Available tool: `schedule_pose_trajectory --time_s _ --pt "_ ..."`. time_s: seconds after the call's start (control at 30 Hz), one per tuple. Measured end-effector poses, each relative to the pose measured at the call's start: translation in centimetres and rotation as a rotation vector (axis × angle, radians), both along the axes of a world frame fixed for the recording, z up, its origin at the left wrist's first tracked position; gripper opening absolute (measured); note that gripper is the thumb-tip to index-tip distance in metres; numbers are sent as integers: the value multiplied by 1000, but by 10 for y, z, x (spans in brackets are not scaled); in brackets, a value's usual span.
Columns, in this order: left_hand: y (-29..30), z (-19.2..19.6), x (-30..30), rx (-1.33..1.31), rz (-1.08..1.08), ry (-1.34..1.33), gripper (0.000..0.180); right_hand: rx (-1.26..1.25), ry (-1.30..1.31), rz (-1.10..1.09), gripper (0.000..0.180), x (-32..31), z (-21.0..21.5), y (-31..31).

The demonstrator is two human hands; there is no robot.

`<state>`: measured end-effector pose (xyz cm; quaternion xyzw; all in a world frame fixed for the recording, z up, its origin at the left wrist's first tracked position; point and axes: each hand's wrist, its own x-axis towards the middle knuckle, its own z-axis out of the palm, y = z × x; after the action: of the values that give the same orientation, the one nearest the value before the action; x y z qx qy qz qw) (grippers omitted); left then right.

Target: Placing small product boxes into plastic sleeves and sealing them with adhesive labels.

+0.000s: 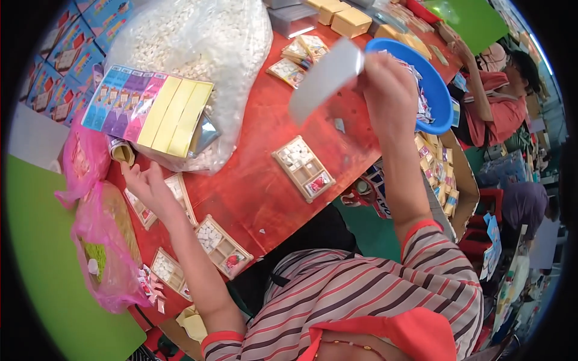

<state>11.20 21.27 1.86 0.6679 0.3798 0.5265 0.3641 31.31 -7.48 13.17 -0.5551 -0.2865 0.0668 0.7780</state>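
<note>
My right hand (388, 84) pinches a pale flat card (325, 78); my left hand (147, 186), fingers spread, rests on a compartmented wooden tray (180, 192), which could slide and spill tiles.

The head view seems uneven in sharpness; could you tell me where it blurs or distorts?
In the head view, the grey card in the right hand is motion-smeared; the left hand and wooden trays are sharper; the red table edges bow near the black fisheye rim.
</note>
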Motion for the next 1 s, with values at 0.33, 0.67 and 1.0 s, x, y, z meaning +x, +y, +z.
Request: schedule_pose_trajectory --time_s 0.33,0.67,1.0 --pt "-214 -8 5 -707 -1054 -367 53 -499 -613 255 13 -113 -58 -25" --pt "-188 -55 -22 -1192 -872 -711 43 -835 -672 -216 38 -76 -161 -30" --pt "-189 -66 -9 -1386 -982 -773 41 -993 -630 -228 39 -63 -180 -40"
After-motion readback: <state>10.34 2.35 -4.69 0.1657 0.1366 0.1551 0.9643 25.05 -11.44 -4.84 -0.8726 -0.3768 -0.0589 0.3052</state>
